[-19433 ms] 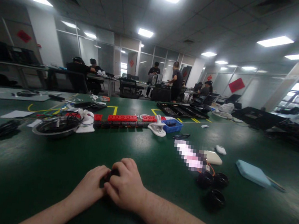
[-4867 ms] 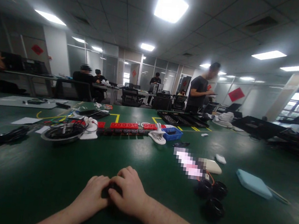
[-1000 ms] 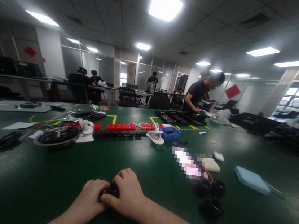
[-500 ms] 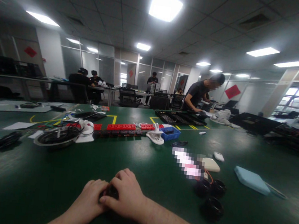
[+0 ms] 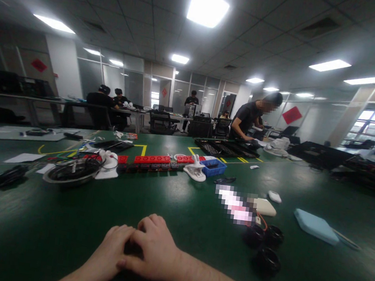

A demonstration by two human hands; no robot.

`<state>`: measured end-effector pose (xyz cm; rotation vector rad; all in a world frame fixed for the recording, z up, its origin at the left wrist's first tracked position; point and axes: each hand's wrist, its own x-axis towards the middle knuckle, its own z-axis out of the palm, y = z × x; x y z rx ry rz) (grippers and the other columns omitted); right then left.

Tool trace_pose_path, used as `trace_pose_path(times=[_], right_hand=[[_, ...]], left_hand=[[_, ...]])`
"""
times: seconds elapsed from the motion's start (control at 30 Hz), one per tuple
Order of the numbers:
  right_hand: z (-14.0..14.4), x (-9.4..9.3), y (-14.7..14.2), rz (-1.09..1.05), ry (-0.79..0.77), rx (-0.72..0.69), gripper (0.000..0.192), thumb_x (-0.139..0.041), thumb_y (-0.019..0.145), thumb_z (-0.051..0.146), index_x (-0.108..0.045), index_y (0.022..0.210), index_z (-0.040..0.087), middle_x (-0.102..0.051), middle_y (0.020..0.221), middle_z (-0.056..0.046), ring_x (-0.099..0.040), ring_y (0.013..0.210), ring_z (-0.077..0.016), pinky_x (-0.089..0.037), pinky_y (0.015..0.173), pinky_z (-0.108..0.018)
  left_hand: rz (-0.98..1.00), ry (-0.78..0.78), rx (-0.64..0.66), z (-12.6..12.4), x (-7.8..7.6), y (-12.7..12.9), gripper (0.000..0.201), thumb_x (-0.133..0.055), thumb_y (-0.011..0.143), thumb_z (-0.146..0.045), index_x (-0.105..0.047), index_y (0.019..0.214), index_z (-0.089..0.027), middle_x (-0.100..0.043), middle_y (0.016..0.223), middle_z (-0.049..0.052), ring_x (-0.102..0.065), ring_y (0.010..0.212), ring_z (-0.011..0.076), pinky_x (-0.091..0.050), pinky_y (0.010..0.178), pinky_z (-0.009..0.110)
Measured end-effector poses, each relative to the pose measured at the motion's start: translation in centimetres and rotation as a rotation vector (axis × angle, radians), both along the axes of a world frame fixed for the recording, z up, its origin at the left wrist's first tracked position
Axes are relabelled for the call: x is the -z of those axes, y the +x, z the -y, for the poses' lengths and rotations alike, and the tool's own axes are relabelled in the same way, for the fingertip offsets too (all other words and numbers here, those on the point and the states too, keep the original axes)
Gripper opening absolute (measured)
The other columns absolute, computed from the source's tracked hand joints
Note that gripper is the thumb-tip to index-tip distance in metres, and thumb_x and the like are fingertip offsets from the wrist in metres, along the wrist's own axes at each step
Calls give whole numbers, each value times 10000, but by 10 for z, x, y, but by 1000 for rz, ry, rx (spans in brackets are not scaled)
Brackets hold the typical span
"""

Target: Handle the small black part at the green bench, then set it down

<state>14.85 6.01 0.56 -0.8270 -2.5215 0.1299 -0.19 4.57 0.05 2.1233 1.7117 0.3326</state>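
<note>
My left hand point(image 5: 114, 249) and my right hand point(image 5: 155, 250) meet low in the middle of the view, above the green table point(image 5: 179, 203). Both have their fingers curled and touch each other. A dark patch shows between them, but whatever they grip is hidden by the fingers. My right thumb reaches across to the left hand. Nearest on the right are several black round hollow parts point(image 5: 266, 261), apart from my hands.
Across the table lie a metal bowl point(image 5: 69, 180) with black cable, a red-and-black strip point(image 5: 152, 160), a white stand point(image 5: 195, 170), a blue bin point(image 5: 213, 167), a cream power bank point(image 5: 264, 207) and a light-blue case point(image 5: 315, 225). A person point(image 5: 245, 118) leans over black trays opposite.
My right hand has shifted slightly down, and its fingers and thumb have moved against the left hand. The dark thing between the hands shows less. The table's objects stay put.
</note>
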Motion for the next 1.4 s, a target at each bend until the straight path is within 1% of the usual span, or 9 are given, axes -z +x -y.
trace_pose_path(times=[0.17,0.33,0.63,0.77,0.87,0.93,1.03,1.13,1.4], right_hand=[[1,3,-1,-10,28,-30,361,-563,729,531,-601,804,180,-506,869,-40,-408,849,-183,-346,755,-311],[2,8,-3,-14,60,-43,209,-517,815,341,-630,782,168,-543,867,-37,-414,867,-179,-347,797,-311],[-5,22,-4,-53,126,-63,156,-548,770,271,-638,712,158,-585,928,-24,-435,910,-188,-359,829,-322],[-2,16,1,-49,118,-81,150,-518,779,251,-634,708,188,-571,1061,11,-406,1051,-205,-254,966,-377],[1,10,5,-100,122,-102,122,-519,772,250,-616,718,201,-519,1163,32,-346,1142,-212,-154,1019,-406],[3,7,6,-176,105,-58,94,-558,750,277,-596,754,192,-525,1133,3,-374,1106,-208,-177,1006,-403],[2,5,4,-237,-6,118,277,-655,666,355,-550,843,169,-551,949,-44,-452,918,-197,-346,857,-358],[-1,5,1,-170,-108,228,392,-694,614,408,-520,870,168,-537,855,-37,-456,802,-190,-393,700,-318],[-5,5,2,-136,-144,208,253,-659,679,314,-508,827,175,-529,838,-24,-450,800,-172,-376,706,-289]], left_hand=[[4,8,12,0,-3,1,129,-466,705,-258,-571,737,-190,-611,859,32,-534,817,192,-384,772,304],[1,31,16,-4,6,-1,140,-462,675,-179,-566,765,-201,-619,861,20,-533,859,184,-361,820,299],[-39,33,-70,-7,12,-2,269,-468,622,-154,-598,855,-183,-627,936,42,-538,923,214,-354,846,321],[-44,34,-90,-8,15,-4,329,-460,587,-94,-598,872,-180,-627,928,30,-541,910,198,-359,835,304],[-18,24,-97,-9,16,-6,313,-479,592,-124,-589,879,-185,-622,919,26,-538,900,202,-367,810,308],[-15,44,-72,-9,15,-6,231,-477,617,-166,-584,821,-184,-617,866,24,-541,848,198,-369,785,310],[-28,72,-29,-6,10,-4,119,-464,649,-216,-561,715,-194,-595,757,2,-537,761,180,-367,746,300],[-18,61,-36,-4,6,-2,100,-479,656,-267,-549,679,-199,-581,729,-7,-532,750,178,-366,732,294],[5,47,-40,-5,7,-3,138,-493,644,-285,-565,706,-186,-577,757,2,-529,773,191,-363,723,292]])
